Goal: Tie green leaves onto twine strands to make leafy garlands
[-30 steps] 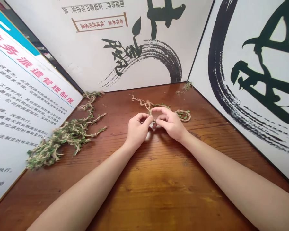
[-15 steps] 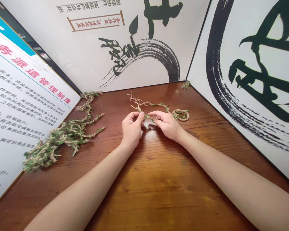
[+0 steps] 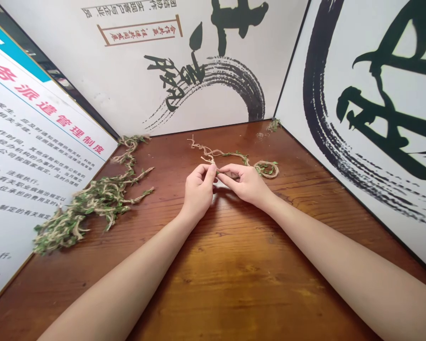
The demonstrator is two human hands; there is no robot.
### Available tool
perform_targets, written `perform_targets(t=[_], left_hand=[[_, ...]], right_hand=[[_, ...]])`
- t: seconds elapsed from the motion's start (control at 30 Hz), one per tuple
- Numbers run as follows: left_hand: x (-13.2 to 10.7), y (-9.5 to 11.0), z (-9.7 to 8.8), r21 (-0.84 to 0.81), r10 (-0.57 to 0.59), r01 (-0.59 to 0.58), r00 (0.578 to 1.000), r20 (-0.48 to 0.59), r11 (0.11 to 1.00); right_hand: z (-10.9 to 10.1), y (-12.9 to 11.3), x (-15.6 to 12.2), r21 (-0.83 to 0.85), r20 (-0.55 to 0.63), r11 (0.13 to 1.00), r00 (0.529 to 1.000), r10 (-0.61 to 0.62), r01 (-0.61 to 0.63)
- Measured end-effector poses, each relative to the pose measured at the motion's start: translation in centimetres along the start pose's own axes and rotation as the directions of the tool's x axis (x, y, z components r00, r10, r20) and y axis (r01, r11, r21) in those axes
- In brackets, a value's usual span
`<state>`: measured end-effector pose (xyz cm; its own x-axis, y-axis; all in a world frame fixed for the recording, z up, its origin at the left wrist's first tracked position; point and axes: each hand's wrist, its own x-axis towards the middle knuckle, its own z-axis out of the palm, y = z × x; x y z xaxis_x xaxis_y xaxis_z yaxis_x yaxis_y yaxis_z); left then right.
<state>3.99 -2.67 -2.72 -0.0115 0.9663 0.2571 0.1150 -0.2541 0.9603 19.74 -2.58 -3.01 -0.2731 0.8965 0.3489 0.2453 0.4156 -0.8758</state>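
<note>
My left hand (image 3: 199, 189) pinches a length of leafy twine (image 3: 208, 160) between thumb and forefinger, its tan ends poking out beyond the fingertips. Close against it, my right hand (image 3: 247, 183) is also closed on the twine, thumb and forefinger meeting near the left thumb. The stretch between the fingers is mostly hidden. Behind both hands, a long strand of twine with small green leaves (image 3: 236, 154) lies across the wood and ends in a loose coil (image 3: 267, 169) to the right.
A heap of leafy twine pieces (image 3: 92, 203) lies along the left panel (image 3: 28, 156). A small green tuft (image 3: 274, 124) sits in the back corner. Printed boards, the back panel (image 3: 128, 90) and right panel (image 3: 369, 156), border the wooden table (image 3: 220, 274).
My left hand has shifted slightly right, closing the gap to my right fingertips. The twine ends in it moved right too. The heap and coil stay put.
</note>
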Motion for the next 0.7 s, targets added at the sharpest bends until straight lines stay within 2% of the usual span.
perform_targets(t=[0.3, 0.7], left_hand=[[-0.13, -0.61, -0.03, -0.01, -0.029, 0.029, 1.0, 0.013, 1.0], [-0.05, -0.32, 0.13, -0.1, -0.088, 0.079, 0.993, -0.084, 0.992]], right_hand=[[-0.03, 0.11, 0.04, -0.009, 0.028, 0.999, 0.999, -0.037, 0.037], [-0.1, -0.22, -0.11, -0.129, 0.048, 0.992, 0.999, 0.014, -0.008]])
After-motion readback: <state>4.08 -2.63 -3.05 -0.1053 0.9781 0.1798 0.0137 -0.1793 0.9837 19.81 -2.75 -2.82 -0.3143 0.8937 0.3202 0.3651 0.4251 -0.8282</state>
